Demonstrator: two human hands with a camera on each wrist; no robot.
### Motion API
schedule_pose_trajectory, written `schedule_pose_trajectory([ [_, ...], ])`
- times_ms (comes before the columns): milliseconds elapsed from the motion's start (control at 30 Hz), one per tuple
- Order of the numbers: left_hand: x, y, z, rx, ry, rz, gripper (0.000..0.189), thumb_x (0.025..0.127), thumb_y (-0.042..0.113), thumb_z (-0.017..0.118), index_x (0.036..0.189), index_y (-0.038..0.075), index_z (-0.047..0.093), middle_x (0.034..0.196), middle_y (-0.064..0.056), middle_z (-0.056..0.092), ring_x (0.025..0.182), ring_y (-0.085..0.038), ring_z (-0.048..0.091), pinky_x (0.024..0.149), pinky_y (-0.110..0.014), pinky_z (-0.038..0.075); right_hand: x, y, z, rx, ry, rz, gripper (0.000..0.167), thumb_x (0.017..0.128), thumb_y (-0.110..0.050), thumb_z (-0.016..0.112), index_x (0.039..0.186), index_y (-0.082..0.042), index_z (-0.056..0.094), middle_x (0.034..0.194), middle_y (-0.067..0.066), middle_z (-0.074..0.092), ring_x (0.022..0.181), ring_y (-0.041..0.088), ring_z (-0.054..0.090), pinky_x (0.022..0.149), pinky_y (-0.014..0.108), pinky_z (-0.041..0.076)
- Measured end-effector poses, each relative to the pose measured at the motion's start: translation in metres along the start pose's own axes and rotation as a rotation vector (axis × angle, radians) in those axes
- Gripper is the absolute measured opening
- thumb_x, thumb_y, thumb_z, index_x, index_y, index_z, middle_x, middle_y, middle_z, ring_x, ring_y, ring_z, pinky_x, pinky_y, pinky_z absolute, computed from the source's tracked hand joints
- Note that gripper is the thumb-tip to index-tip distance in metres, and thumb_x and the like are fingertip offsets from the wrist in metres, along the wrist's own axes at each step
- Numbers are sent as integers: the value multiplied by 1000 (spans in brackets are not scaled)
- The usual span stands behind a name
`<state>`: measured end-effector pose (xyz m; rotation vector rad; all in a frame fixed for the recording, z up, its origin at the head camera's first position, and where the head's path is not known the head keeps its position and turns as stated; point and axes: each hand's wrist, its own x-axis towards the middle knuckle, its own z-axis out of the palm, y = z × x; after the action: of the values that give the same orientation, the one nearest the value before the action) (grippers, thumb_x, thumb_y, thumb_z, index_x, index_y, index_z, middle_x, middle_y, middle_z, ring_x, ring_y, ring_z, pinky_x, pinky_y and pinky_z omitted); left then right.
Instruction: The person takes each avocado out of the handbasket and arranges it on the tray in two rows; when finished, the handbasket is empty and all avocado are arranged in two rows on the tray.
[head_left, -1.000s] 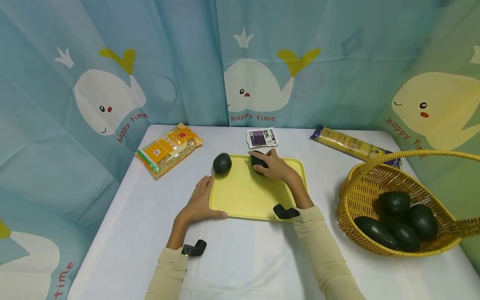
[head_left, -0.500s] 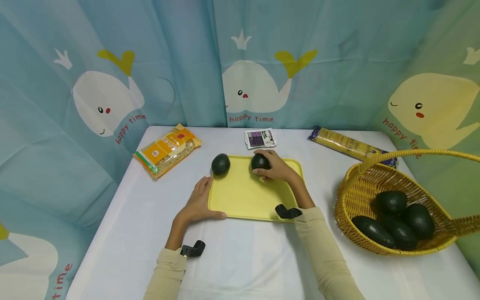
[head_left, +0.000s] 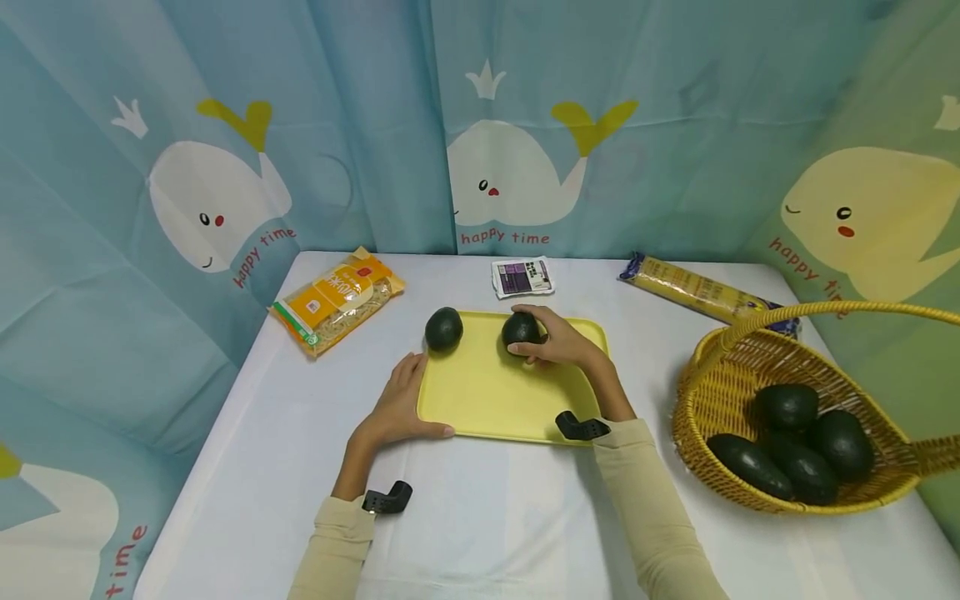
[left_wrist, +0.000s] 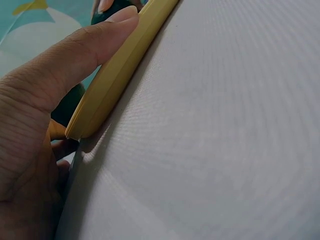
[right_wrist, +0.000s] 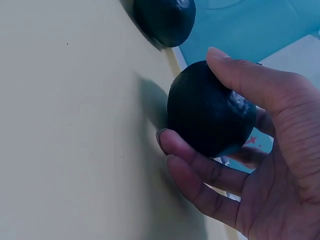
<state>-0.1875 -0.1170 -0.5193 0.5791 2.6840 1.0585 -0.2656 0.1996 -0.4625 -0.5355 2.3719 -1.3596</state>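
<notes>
My right hand (head_left: 558, 336) grips a dark green avocado (head_left: 520, 332) at the back of the yellow tray (head_left: 487, 392). In the right wrist view the thumb lies over the top of this avocado (right_wrist: 210, 110), with the fingers curled beneath and around it. A second avocado (head_left: 444, 329) sits at the tray's back left corner. My left hand (head_left: 397, 404) holds the tray's front left corner, its thumb along the front edge and its fingers at the left side. The left wrist view shows that thumb against the tray's wall (left_wrist: 115, 80); the other fingers are partly hidden.
A wicker basket (head_left: 686, 417) with a tall handle stands at the right, several avocados (head_left: 840, 442) inside. Behind the tray lies a small white and purple packet (head_left: 522, 277). An orange food bag (head_left: 337, 300) is at back left, a long yellow packet (head_left: 697, 287) at back right.
My right hand has shifted slightly right and toward me, turning the avocado a little within its grip. The left hand and the tray have stayed in place.
</notes>
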Motion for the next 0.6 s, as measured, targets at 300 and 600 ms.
schedule_pose_trajectory([
  [300, -1, 4, -3, -3, 1, 4, 134, 60, 54, 85, 158, 12, 4, 161, -17, 15, 152, -35, 1, 119, -61, 13, 0, 6, 2, -4, 21, 3, 79, 90, -24, 71, 154, -9, 28, 155, 25, 20, 73, 37, 69, 62, 47, 58],
  [600, -1, 4, -1, 3, -7, -1, 134, 60, 54, 84, 158, 12, 4, 160, -17, 16, 152, -35, 1, 119, -60, 12, -1, 7, 2, -78, 41, -3, 74, 89, -30, 71, 151, -11, 35, 151, 20, 33, 73, 22, 68, 62, 34, 56],
])
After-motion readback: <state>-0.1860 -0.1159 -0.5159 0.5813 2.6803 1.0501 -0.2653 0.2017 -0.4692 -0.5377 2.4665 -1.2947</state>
